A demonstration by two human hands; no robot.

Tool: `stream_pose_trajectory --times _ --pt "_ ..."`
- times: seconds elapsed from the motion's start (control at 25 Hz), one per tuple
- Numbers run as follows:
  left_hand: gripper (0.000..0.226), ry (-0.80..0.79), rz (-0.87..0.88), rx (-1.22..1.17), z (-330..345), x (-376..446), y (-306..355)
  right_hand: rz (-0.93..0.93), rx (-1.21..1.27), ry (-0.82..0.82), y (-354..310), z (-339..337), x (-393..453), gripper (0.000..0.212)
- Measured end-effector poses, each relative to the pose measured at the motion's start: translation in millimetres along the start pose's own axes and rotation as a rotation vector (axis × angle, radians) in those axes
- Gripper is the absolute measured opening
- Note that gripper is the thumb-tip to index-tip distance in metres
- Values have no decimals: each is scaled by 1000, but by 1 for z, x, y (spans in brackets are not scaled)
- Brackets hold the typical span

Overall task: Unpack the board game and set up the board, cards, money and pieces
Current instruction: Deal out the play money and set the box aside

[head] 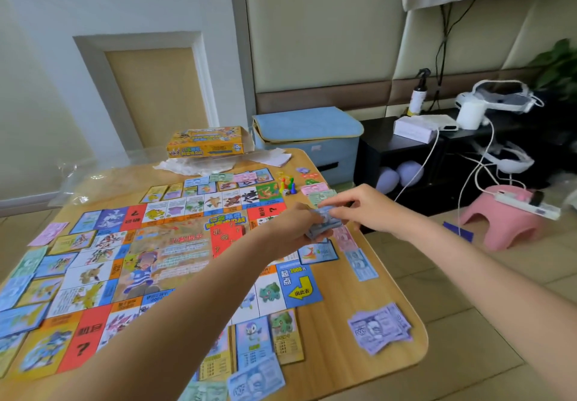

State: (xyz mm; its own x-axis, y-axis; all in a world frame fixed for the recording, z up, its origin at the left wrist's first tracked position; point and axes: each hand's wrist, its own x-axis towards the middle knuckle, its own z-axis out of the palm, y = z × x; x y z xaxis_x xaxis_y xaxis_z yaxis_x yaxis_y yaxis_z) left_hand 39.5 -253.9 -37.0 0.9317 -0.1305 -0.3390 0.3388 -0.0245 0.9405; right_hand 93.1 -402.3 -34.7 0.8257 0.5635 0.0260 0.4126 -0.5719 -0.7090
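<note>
I see a light wooden table (368,366) with rounded corners. The game board (150,254) lies flat over most of it. At twelve o'clock sits the yellow game box (204,142) on crumpled wrapping (199,166). At one o'clock stand the coloured pawns (288,184) beside loose notes. Purple notes (379,330) lie at four o'clock, blue notes (256,380) at six, cards (268,339) just beside them.
</note>
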Motion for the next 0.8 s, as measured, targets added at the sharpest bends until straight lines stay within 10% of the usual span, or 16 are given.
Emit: stream_pose_trajectory --times 0.52,0.64,0.8 --pt "22 243 77 7 -67 70 17 113 371 247 16 13 97 21" --pt "30 523 202 561 -95 89 23 287 406 455 27 3 121 20" --pt "55 475 159 1032 -95 110 23 336 339 490 35 -2 136 23"
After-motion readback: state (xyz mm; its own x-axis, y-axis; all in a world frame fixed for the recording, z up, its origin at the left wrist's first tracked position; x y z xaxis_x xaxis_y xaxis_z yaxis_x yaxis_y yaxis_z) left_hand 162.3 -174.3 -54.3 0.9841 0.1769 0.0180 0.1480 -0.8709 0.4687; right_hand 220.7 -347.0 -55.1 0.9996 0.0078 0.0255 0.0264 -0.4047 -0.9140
